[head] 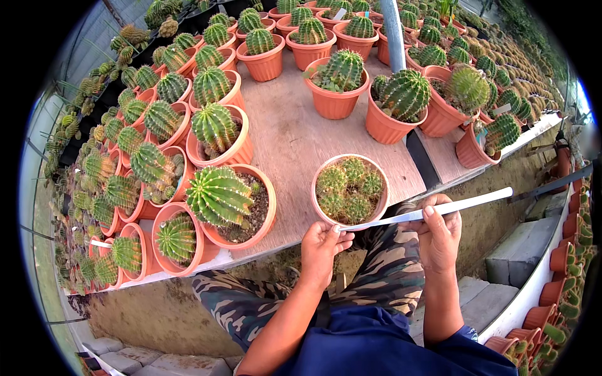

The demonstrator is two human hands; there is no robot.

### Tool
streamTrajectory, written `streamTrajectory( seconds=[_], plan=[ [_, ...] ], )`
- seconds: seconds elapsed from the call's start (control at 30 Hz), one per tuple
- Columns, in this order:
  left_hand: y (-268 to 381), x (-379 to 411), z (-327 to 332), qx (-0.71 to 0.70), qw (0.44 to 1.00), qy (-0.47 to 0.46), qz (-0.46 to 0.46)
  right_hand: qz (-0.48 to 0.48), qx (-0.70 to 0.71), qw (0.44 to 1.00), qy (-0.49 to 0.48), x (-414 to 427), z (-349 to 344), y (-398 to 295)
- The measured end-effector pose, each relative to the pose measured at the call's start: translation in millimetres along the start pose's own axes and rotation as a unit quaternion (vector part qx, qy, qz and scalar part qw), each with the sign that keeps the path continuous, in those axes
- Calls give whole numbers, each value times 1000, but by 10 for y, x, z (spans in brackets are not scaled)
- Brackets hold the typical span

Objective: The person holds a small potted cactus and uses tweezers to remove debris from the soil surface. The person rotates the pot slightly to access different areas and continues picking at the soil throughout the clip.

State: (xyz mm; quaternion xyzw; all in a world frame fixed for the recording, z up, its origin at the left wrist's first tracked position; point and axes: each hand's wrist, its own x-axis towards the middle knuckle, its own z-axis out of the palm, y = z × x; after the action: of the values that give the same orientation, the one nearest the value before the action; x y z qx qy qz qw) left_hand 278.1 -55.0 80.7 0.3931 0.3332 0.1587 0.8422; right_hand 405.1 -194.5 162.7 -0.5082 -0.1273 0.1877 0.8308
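Long metal tweezers (pixel 416 215) slant up to the right in front of me. My right hand (pixel 437 230) grips their middle between thumb and fingers. The thumb and forefinger of my left hand (pixel 324 249) pinch their narrow tips. Just beyond the tips, a round pot (pixel 317 207) stands at the table's front edge with a cluster of small spiny cacti (pixel 350 190) in it. To its left is a terracotta-coloured plastic pot (pixel 270 214) with a large ribbed cactus (pixel 219 195) leaning left over dark gritty soil.
Potted cacti crowd the wooden table (pixel 287 141) at left and back. More pots stand at right, beside a metal pole (pixel 393 37) and a dark strip (pixel 421 157). Concrete blocks (pixel 522 251) and another row of potted cacti lie at lower right.
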Motion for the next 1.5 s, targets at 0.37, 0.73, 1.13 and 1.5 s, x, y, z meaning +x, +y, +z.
streamTrajectory(
  seconds=[0.37,0.73,1.13,1.5],
  plan=[
    [-4,10,-31,6,1000,-9,0,-113,-188,975,25,26,-31,87],
    [-6,11,-31,6,1000,-4,0,-180,-306,935,-12,127,91,312],
    [-59,29,-59,-13,1000,-12,3,51,66,995,58,135,-220,320],
    [-18,8,-12,7,1000,-3,8,-179,-362,914,-30,90,50,193]
  ],
)
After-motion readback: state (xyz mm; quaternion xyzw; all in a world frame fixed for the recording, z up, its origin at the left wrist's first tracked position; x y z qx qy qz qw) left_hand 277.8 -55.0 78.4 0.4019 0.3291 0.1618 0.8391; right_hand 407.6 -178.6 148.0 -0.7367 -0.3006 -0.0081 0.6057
